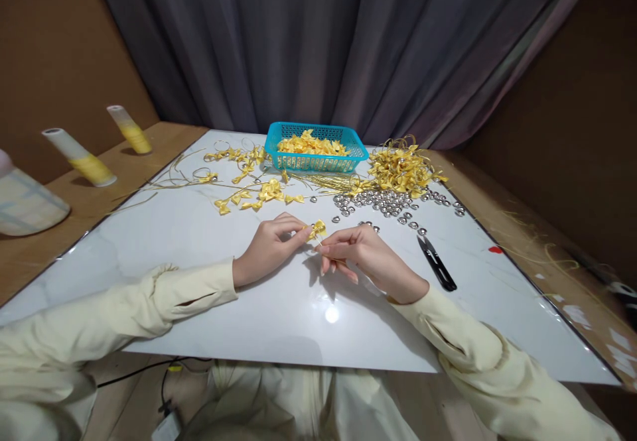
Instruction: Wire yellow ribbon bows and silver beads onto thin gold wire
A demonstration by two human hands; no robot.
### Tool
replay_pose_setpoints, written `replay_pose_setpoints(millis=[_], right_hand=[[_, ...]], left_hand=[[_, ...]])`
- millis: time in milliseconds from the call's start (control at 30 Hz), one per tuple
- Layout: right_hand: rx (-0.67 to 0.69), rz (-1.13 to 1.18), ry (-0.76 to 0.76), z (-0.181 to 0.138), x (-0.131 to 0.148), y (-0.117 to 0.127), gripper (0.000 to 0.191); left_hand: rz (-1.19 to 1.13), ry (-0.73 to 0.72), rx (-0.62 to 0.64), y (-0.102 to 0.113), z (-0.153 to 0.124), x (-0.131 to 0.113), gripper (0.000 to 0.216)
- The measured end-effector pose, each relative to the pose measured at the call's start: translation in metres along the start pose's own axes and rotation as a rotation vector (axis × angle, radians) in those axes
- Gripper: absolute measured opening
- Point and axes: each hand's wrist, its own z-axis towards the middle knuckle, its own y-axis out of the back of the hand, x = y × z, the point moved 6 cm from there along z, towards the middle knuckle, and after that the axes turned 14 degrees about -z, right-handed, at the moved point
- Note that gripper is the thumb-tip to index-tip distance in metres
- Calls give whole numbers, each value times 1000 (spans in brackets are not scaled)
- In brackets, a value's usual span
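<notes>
Over the middle of the white tabletop, my left hand (276, 243) pinches a small yellow ribbon bow (318, 229) between thumb and fingertips. Close to it on the right, my right hand (365, 255) is closed on a thin gold cord (318, 239) that runs up to the bow; its lower fingers are loosely curled. Just beyond my hands lie several silver bell-like metal pieces (388, 202) in a spread pile. Loose yellow bows (271, 190) lie farther to the left. Where the cord meets the bow is too small to make out.
A blue plastic basket (318, 162) of yellow bows stands at the back, beside a heap of corded bows (403, 166). Black thread snips (436, 265) lie right of my right hand. Two yellow thread cones (84, 162) (130, 130) and a checked container (30, 199) stand at left.
</notes>
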Motion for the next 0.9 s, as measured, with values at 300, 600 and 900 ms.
replay_pose_setpoints(millis=[300, 600, 900], right_hand=[[-7, -3, 16, 1, -3, 0, 20], [-30, -28, 13, 0, -1, 1, 20], [-86, -88, 9, -1, 3, 1, 19]], left_hand=[[-48, 16, -1, 0, 1, -1, 19], [-54, 28, 33, -1, 1, 0, 20], [-51, 8, 35, -1, 0, -1, 21]])
